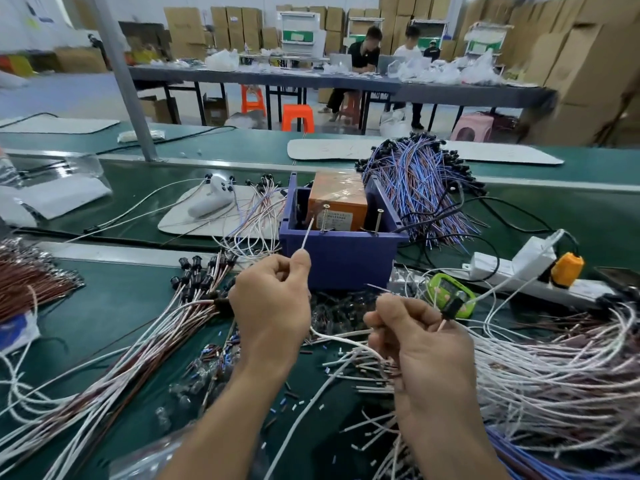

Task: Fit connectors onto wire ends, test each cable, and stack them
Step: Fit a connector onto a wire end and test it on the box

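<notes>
My left hand (272,306) pinches the end of a white wire (306,235) that points up toward the screws on the blue bin (341,261). That wire loops down between my hands. My right hand (420,344) pinches a thin wire end (375,288), and a black connector (452,306) shows beside its fingers. Finished cables with black connectors (197,275) lie stacked at the left. A loose heap of white and brown wires (554,368) lies at the right.
The blue bin holds an orange box (337,202) with two upright screws at its front rim. A pile of blue cables (422,181) lies behind it. A power strip (502,268), an orange plug (568,268) and a green device (446,292) sit at the right.
</notes>
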A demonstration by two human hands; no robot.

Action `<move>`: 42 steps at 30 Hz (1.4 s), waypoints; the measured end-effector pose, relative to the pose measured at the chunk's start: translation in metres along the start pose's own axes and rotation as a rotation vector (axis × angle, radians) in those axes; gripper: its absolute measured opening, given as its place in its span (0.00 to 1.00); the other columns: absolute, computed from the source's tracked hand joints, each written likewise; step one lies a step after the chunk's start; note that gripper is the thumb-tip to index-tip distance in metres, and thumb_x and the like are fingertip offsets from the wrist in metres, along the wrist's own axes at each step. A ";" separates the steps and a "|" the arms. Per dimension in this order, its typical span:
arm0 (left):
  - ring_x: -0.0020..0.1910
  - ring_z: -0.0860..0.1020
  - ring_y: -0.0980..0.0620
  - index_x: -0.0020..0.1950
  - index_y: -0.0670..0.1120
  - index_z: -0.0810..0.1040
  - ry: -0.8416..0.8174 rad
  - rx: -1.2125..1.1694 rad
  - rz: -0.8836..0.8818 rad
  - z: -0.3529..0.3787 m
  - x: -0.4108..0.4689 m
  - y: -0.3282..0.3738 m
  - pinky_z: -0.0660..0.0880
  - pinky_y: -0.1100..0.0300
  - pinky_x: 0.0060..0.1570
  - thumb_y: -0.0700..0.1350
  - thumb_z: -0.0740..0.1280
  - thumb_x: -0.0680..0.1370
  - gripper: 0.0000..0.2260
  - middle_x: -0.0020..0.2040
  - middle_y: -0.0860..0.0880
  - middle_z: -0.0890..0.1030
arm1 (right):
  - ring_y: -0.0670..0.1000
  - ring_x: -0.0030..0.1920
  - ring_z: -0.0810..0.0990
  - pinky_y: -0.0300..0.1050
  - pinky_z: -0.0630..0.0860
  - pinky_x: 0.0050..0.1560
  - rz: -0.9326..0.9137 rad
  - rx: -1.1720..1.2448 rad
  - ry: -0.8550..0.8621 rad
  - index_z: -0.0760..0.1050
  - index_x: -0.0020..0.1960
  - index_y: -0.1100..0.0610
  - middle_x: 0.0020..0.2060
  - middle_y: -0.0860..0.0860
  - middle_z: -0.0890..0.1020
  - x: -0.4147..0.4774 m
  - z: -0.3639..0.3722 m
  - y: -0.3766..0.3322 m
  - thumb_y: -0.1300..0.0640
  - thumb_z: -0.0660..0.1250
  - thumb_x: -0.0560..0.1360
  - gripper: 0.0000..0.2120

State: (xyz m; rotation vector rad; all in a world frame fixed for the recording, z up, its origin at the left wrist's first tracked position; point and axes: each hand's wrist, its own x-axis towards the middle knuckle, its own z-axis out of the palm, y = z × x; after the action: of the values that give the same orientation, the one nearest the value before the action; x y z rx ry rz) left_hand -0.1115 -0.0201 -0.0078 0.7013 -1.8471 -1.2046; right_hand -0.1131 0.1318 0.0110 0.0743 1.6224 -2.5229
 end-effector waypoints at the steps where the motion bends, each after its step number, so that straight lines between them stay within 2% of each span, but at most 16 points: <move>1: 0.19 0.72 0.58 0.29 0.48 0.78 -0.021 -0.025 0.001 0.001 0.000 0.000 0.71 0.61 0.27 0.54 0.70 0.80 0.21 0.23 0.55 0.78 | 0.51 0.24 0.78 0.39 0.76 0.26 -0.047 -0.012 0.010 0.84 0.34 0.57 0.31 0.60 0.84 0.000 -0.002 -0.002 0.56 0.77 0.62 0.04; 3: 0.20 0.73 0.56 0.29 0.48 0.78 -0.046 -0.055 -0.006 0.003 0.001 -0.001 0.72 0.59 0.30 0.54 0.70 0.80 0.21 0.24 0.54 0.79 | 0.51 0.23 0.77 0.39 0.75 0.26 -0.125 -0.051 0.028 0.85 0.33 0.55 0.30 0.60 0.83 0.001 -0.005 -0.004 0.54 0.77 0.63 0.05; 7: 0.20 0.71 0.57 0.27 0.47 0.77 -0.050 -0.057 0.006 0.006 -0.001 0.000 0.69 0.59 0.27 0.51 0.71 0.80 0.22 0.23 0.54 0.77 | 0.50 0.23 0.75 0.39 0.73 0.26 -0.243 -0.132 0.080 0.85 0.35 0.56 0.27 0.56 0.82 0.006 -0.011 -0.007 0.55 0.77 0.67 0.05; 10: 0.20 0.71 0.58 0.27 0.47 0.76 -0.060 -0.059 0.042 0.006 -0.007 0.002 0.70 0.61 0.27 0.51 0.71 0.80 0.22 0.23 0.55 0.77 | 0.48 0.24 0.72 0.38 0.70 0.24 -0.222 -0.136 0.133 0.85 0.35 0.53 0.27 0.54 0.81 0.010 -0.015 -0.007 0.60 0.75 0.73 0.08; 13: 0.21 0.71 0.57 0.28 0.48 0.75 -0.070 -0.061 0.045 0.005 -0.010 0.004 0.71 0.58 0.28 0.51 0.70 0.80 0.21 0.23 0.54 0.77 | 0.46 0.27 0.73 0.41 0.70 0.30 -0.170 -0.178 0.154 0.85 0.37 0.57 0.31 0.54 0.83 0.016 -0.019 -0.006 0.67 0.69 0.78 0.13; 16: 0.21 0.71 0.57 0.28 0.48 0.75 -0.071 -0.065 0.051 0.004 -0.012 0.005 0.69 0.61 0.27 0.51 0.70 0.80 0.21 0.23 0.55 0.77 | 0.46 0.29 0.74 0.43 0.71 0.34 -0.141 -0.191 0.135 0.84 0.39 0.58 0.33 0.53 0.84 0.018 -0.019 -0.005 0.71 0.64 0.78 0.15; 20: 0.21 0.70 0.57 0.27 0.48 0.75 -0.076 -0.070 0.051 0.002 -0.016 0.004 0.67 0.64 0.27 0.50 0.70 0.80 0.21 0.23 0.54 0.76 | 0.47 0.30 0.76 0.39 0.74 0.32 -0.120 -0.195 0.103 0.82 0.47 0.59 0.33 0.53 0.84 0.018 -0.018 -0.003 0.69 0.66 0.79 0.09; 24: 0.22 0.70 0.58 0.28 0.48 0.75 -0.087 -0.071 0.052 0.001 -0.017 0.005 0.69 0.60 0.28 0.52 0.70 0.81 0.21 0.24 0.54 0.77 | 0.48 0.28 0.79 0.37 0.77 0.30 -0.116 -0.141 0.111 0.77 0.44 0.59 0.33 0.56 0.85 0.018 -0.016 -0.004 0.70 0.67 0.78 0.08; 28: 0.22 0.71 0.57 0.29 0.48 0.76 -0.093 -0.052 0.058 0.002 -0.017 0.007 0.72 0.56 0.30 0.53 0.70 0.80 0.20 0.24 0.53 0.77 | 0.50 0.30 0.83 0.38 0.77 0.30 -0.115 -0.157 0.118 0.78 0.44 0.60 0.35 0.57 0.86 0.018 -0.015 -0.005 0.68 0.70 0.78 0.06; 34: 0.22 0.71 0.57 0.28 0.49 0.75 -0.075 -0.029 0.085 0.002 -0.017 0.005 0.66 0.68 0.28 0.52 0.70 0.81 0.21 0.23 0.55 0.76 | 0.50 0.32 0.86 0.36 0.74 0.25 -0.102 -0.154 0.162 0.80 0.44 0.60 0.34 0.56 0.87 0.024 -0.008 -0.008 0.66 0.72 0.76 0.04; 42: 0.22 0.72 0.57 0.29 0.48 0.76 -0.054 -0.019 0.044 0.003 -0.013 0.005 0.70 0.62 0.29 0.52 0.70 0.80 0.21 0.24 0.55 0.78 | 0.50 0.30 0.85 0.35 0.73 0.24 -0.132 -0.151 0.163 0.81 0.42 0.60 0.32 0.55 0.86 0.039 0.009 -0.013 0.67 0.73 0.76 0.05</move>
State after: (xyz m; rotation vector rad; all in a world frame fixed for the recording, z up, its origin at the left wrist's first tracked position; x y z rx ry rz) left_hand -0.1077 -0.0065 -0.0085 0.6203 -1.8831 -1.2222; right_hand -0.1534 0.1256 0.0222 0.1655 1.9358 -2.5373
